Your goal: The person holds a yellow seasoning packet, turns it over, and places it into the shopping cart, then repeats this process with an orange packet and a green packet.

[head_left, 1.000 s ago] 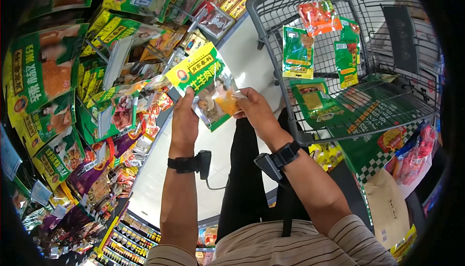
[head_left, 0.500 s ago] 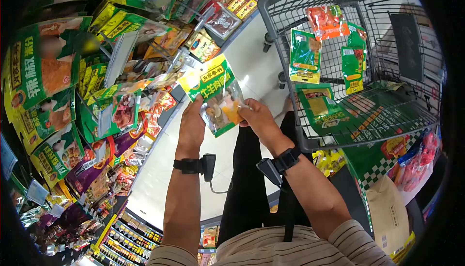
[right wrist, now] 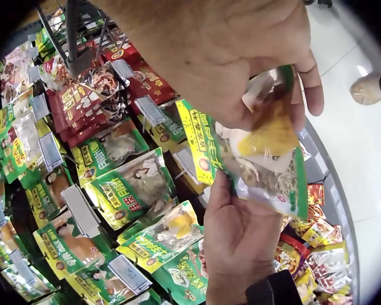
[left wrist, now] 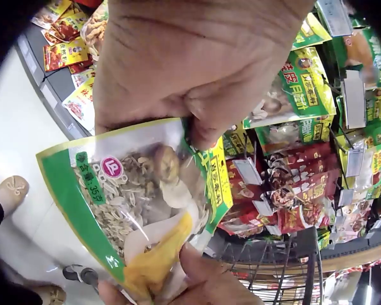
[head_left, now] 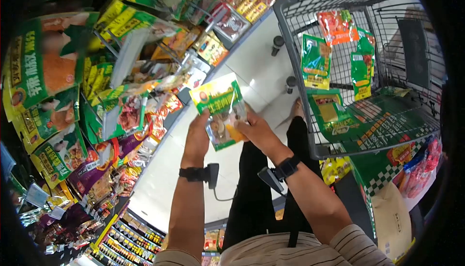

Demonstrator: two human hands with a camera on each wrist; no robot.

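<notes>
A green-and-yellow spice packet point(head_left: 220, 111) with a clear window is held up in front of the body. Dried seeds and spice pieces show through its window point(left wrist: 124, 203) in the left wrist view. My left hand point(head_left: 197, 135) grips one side edge, thumb on the front face. On the opposite edge, my right hand point(head_left: 261, 134) pinches the packet between thumb and fingers. The right wrist view has the right hand point(right wrist: 222, 57) at the top and the left hand point(right wrist: 241, 244) below, both on the packet.
Shelves of hanging spice packets point(head_left: 46, 67) fill the left side. A grey shopping cart point(head_left: 317, 152) stands at the right, holding several packets, among them an orange-red one point(head_left: 337, 27). A brown paper bag point(head_left: 392, 217) is at the lower right. Pale tiled floor point(head_left: 160, 183) lies between.
Both hands, still holding the packet, have shifted right and slightly down in the head view. Shelves and cart have also shifted right in view. The grip looks much the same.
</notes>
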